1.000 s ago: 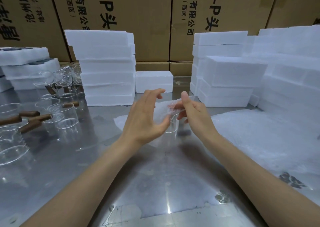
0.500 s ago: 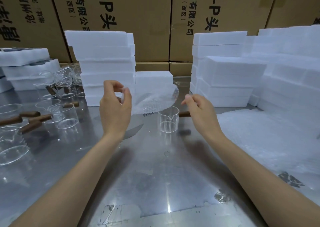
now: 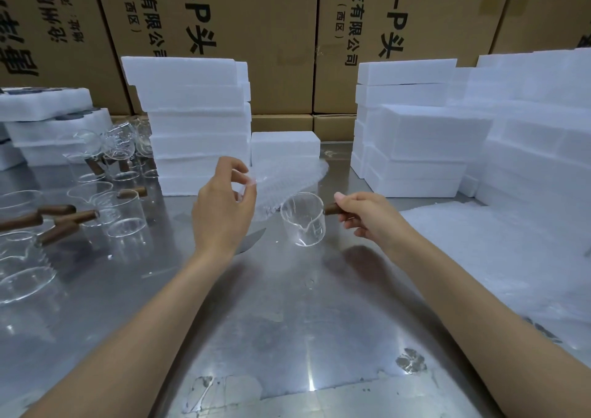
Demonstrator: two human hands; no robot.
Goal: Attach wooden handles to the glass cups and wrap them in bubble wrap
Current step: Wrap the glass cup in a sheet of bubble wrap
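Cardboard cartons (image 3: 281, 34) wall off the twelve o'clock side of the steel table (image 3: 287, 337). White foam blocks stack at eleven o'clock (image 3: 192, 120) and again at one to two o'clock (image 3: 415, 142). A loose heap of bubble wrap (image 3: 499, 258) lies at three o'clock. More glass cups with wooden handles (image 3: 64, 216) crowd the nine o'clock edge. At centre, the left hand (image 3: 224, 216) pinches the edge of a bubble wrap sheet (image 3: 287, 178) between thumb and forefinger (the sheet hangs raised behind the cup). The right hand (image 3: 367, 219) curls round the wooden handle (image 3: 331, 208) of the glass cup (image 3: 303, 219), held tilted just above the table.
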